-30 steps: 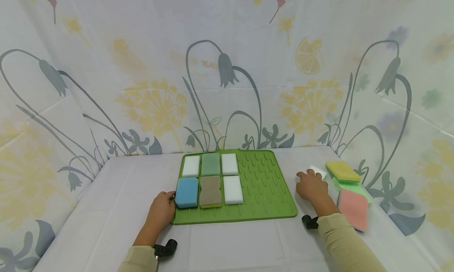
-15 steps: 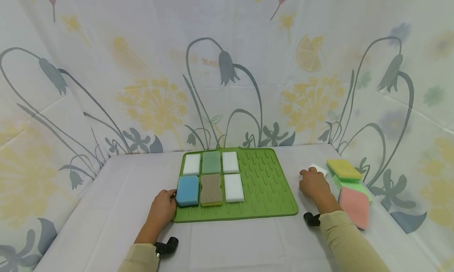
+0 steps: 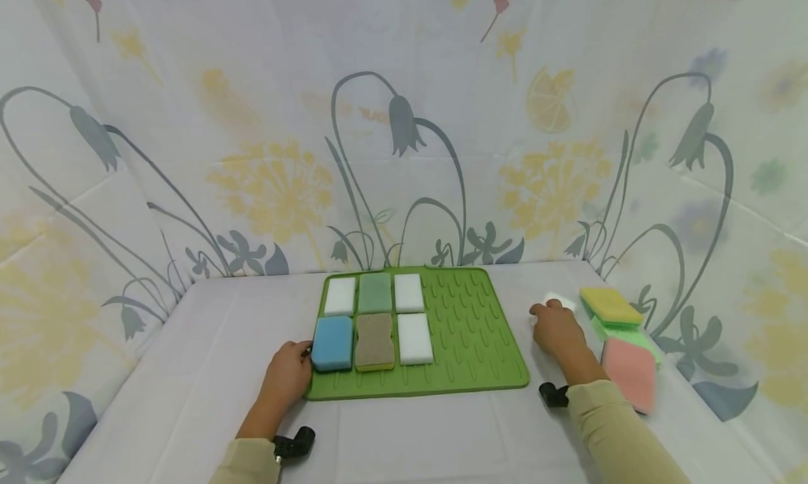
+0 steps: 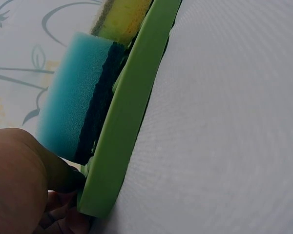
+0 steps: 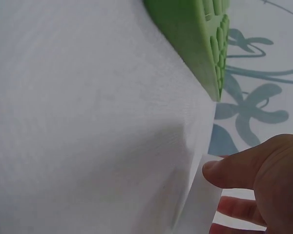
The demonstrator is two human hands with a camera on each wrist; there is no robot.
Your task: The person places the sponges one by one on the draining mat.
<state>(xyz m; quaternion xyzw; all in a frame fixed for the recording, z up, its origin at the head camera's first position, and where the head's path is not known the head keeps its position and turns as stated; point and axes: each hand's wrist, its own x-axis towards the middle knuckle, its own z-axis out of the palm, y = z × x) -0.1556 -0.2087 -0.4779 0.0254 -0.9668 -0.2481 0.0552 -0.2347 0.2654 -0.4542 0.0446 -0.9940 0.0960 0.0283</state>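
My left hand (image 3: 289, 373) is at the left edge of a green ridged mat (image 3: 473, 337); in the left wrist view its thumb and fingers pinch the mat's corner. Beside it on the mat sits a blue sponge (image 4: 75, 97) with a dark underside. My right hand (image 3: 558, 331) holds a white sponge block (image 5: 200, 209), thumb on one face and fingers behind, to the right of the mat. In the head view that block (image 3: 562, 299) is mostly hidden behind the hand. Two rows of sponges lie on the mat, among them a brown-topped sponge (image 3: 375, 340) and a green sponge (image 3: 375, 292).
White blocks fill the other spots, including a white sponge block (image 3: 414, 338) at the front row's right end. Right of my right hand lie a yellow sponge (image 3: 611, 305), light green pieces (image 3: 631, 338) and a pink sponge (image 3: 629, 374). A flower-patterned cloth (image 3: 416, 189) hangs behind.
The white block in my right hand has shifted slightly left and tilted, with the hand moving only a little. My left hand and the mat stay in place.
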